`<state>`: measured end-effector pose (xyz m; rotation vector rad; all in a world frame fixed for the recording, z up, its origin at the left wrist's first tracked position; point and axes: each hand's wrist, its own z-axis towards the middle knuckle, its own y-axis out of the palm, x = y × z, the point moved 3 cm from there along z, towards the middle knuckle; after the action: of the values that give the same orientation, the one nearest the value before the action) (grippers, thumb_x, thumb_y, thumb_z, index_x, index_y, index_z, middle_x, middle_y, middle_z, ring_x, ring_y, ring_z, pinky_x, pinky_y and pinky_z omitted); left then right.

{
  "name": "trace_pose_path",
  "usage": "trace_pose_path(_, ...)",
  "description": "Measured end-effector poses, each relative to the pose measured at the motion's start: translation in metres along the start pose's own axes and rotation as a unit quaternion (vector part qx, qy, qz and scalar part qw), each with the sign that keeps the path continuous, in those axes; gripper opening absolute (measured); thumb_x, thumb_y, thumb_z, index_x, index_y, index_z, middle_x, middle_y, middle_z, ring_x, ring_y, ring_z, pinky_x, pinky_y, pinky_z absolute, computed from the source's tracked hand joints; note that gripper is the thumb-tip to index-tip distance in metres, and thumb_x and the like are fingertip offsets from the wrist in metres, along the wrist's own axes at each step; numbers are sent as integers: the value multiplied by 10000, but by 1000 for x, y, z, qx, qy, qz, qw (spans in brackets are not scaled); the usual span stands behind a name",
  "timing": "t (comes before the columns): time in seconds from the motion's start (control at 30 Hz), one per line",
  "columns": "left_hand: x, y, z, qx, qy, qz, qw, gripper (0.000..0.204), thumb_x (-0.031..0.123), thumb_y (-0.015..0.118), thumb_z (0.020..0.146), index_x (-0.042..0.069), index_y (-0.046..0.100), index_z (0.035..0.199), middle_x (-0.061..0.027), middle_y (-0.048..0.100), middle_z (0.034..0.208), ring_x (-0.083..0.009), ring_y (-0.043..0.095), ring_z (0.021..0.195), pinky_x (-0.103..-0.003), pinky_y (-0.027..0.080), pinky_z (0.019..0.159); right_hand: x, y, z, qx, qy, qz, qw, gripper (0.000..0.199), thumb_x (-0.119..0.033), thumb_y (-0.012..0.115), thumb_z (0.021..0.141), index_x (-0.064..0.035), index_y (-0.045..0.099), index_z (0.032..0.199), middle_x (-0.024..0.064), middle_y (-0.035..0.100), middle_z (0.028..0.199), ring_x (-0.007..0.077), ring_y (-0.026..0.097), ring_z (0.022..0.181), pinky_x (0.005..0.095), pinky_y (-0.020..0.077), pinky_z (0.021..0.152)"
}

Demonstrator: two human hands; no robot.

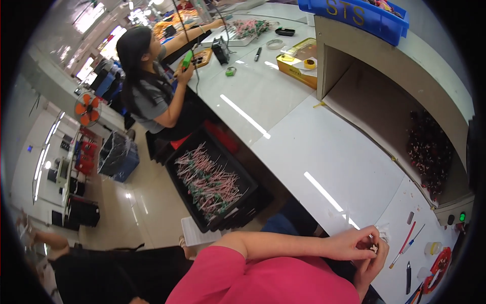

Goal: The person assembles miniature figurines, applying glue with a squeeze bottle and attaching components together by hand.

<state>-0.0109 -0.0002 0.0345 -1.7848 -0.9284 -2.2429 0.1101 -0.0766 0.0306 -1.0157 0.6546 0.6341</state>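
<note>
Both hands meet over the near right part of the white table. My left hand (356, 245) reaches across from the left, its thumb and fingers curled in a pinch. Close against it is my right hand (374, 265), fingers bent upward and closed. Between their fingertips shows a small white part (374, 249) with something dark beside it; its exact kind is too small to tell. A crumpled clear plastic bag (382, 232) lies just beyond the fingers.
Right of my hands lie a red stick (409, 234), a black pen-like tool (408, 277) and a red tray (437, 270). A booth (329, 76) holds a dark pile (430, 152). Left, a black crate (243, 195) holds pink-green wires; a co-worker (152, 96) sits beyond.
</note>
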Motion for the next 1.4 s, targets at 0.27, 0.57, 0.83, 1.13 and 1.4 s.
trace_pose_path(0.27,5,-18,-2,-22,43,-14,999,287,150,580,878,40,390,1062,-91,573,875,-163,556,793,-298,473,762,8,11,-6,28,15,-83,996,515,-461,426,929,20,487,1102,150,498,970,285,504,894,369,417,758)
trace_pose_path(0.57,-1,-24,-1,3,50,-9,999,311,180,594,866,41,404,1070,-88,559,895,-178,563,788,-292,468,716,5,18,1,27,19,-105,994,527,-475,446,920,-6,478,1156,137,486,1009,257,506,915,346,430,759)
trace_pose_path(0.83,2,-18,-8,17,86,5,996,302,168,593,859,34,399,1047,-110,591,852,-187,592,789,-313,481,726,6,16,-3,10,50,-26,998,544,-487,458,915,8,474,1140,102,478,992,207,507,879,301,428,720)
trace_pose_path(1.13,1,-10,-11,15,73,39,996,306,191,595,884,39,393,1055,-75,599,818,-127,563,777,-260,468,707,2,12,-5,9,19,35,999,448,-381,474,939,35,493,1104,102,512,997,208,525,916,305,410,818)
trace_pose_path(1.4,-6,-1,-15,11,81,41,996,270,179,570,898,57,373,1037,-66,616,731,-91,538,663,-248,436,593,-9,8,-8,-5,-19,35,999,371,-277,465,955,31,492,1158,129,531,1059,238,527,997,318,400,873)
